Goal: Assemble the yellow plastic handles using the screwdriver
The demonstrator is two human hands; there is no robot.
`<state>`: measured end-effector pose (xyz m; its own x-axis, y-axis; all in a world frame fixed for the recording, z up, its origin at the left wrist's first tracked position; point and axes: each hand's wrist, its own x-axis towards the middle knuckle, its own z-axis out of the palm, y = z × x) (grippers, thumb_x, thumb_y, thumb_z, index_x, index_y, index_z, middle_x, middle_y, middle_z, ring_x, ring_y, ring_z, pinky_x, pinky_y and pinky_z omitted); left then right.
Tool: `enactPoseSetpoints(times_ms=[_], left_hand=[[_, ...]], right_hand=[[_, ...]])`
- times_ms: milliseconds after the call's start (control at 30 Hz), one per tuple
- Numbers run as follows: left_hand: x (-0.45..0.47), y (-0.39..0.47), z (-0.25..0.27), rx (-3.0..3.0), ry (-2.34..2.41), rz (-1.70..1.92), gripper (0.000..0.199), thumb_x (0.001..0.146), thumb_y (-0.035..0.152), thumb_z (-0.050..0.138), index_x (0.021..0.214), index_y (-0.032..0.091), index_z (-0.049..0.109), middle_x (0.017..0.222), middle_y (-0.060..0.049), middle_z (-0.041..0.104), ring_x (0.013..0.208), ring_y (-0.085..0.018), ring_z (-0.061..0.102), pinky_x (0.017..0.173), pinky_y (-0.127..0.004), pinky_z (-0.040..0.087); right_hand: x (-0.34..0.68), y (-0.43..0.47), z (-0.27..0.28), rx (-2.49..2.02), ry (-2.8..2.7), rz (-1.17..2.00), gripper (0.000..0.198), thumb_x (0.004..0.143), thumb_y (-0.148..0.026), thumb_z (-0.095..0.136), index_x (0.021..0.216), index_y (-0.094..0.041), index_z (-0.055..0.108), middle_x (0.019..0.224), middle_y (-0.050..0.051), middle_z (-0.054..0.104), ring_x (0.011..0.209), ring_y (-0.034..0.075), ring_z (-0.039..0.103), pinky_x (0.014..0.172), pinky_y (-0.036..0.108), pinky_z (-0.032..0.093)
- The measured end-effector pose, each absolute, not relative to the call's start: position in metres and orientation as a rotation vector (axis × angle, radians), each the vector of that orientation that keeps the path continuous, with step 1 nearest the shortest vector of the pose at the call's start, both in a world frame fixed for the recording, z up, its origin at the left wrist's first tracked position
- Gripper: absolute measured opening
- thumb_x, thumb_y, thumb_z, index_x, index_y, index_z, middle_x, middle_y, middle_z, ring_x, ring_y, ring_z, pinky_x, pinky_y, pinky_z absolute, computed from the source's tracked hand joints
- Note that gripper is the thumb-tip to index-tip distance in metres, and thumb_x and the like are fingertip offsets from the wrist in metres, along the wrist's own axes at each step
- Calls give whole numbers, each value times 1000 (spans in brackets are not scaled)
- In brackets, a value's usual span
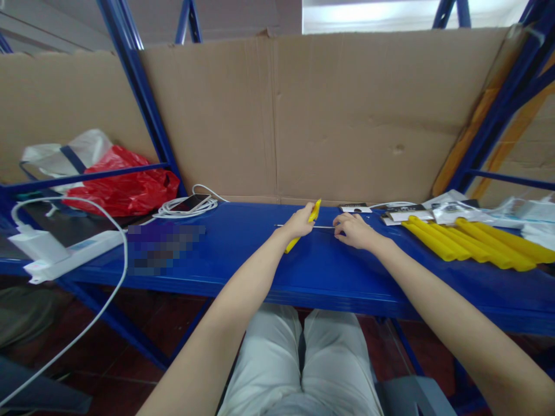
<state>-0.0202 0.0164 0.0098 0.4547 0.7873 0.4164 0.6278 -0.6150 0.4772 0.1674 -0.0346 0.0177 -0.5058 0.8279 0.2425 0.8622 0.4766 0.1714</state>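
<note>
My left hand (298, 223) is closed around a slim yellow tube-like piece (293, 245), which slants up to the right and shows above and below the fist. A thin silvery rod (323, 227) runs left to right across the blue tabletop, partly hidden by that hand. At the rod's right end, my right hand (353, 230) has its fingers bent and fingertips pinched on it. Several similar yellow tubes (472, 242) lie side by side to the right of this hand.
Small black-and-white packets (407, 214) and clear plastic bags lie along the back right. A white power strip (82, 252), coiled white cable (186, 208) with a phone, and red bag (125, 182) are at left. A cardboard wall (347, 115) and blue posts stand behind.
</note>
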Motion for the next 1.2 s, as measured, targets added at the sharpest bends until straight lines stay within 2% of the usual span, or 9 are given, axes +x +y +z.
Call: enactPoseSetpoints(times_ms=[233, 467, 700, 833, 967, 1200], left_hand=[[-23, 20, 7, 2422, 1238, 882, 41, 76, 6, 55, 116, 15, 47, 119, -16, 60, 114, -25, 56, 94, -37, 45], [-24, 21, 6, 2270, 1238, 838, 42, 79, 6, 53, 118, 15, 44, 127, -18, 55, 97, -22, 64, 83, -35, 51], [-24, 19, 8, 2229, 1167, 833, 43, 77, 4, 54, 118, 14, 45, 130, -19, 52, 92, -18, 65, 79, -32, 52], [-22, 16, 9, 2229, 1128, 787, 45, 77, 5, 54, 119, 14, 43, 122, -17, 57, 76, -13, 65, 67, -26, 53], [-20, 13, 9, 2192, 1093, 758, 43, 79, 6, 53, 120, 14, 41, 118, -16, 58, 57, -7, 59, 51, -20, 48], [-16, 16, 9, 2047, 982, 837, 42, 79, 2, 53, 117, 17, 40, 135, -20, 46, 54, -2, 58, 44, -14, 44]], right_hand=[[166, -36, 20, -1534, -2552, -289, 9, 67, -12, 62, 61, -18, 64, 101, 10, 63, 102, 27, 51, 81, 37, 38], [169, -34, 18, -1579, -2506, -293, 9, 60, -16, 67, 58, -19, 59, 84, 7, 64, 90, 24, 56, 74, 32, 40], [195, -23, 27, -1619, -2226, -14, 5, 63, -16, 61, 61, -20, 62, 68, 1, 65, 68, 16, 60, 66, 25, 43], [222, -18, 29, -1725, -1883, -60, 2, 63, -18, 63, 63, -20, 63, 73, 1, 68, 72, 18, 61, 68, 26, 44], [238, -10, 23, -1757, -1764, -52, 5, 62, -18, 61, 59, -21, 61, 70, 2, 68, 71, 18, 62, 69, 27, 46], [249, 1, 14, -1755, -1708, -37, 6, 62, -19, 61, 58, -22, 60, 67, 2, 68, 70, 19, 62, 69, 28, 48]])
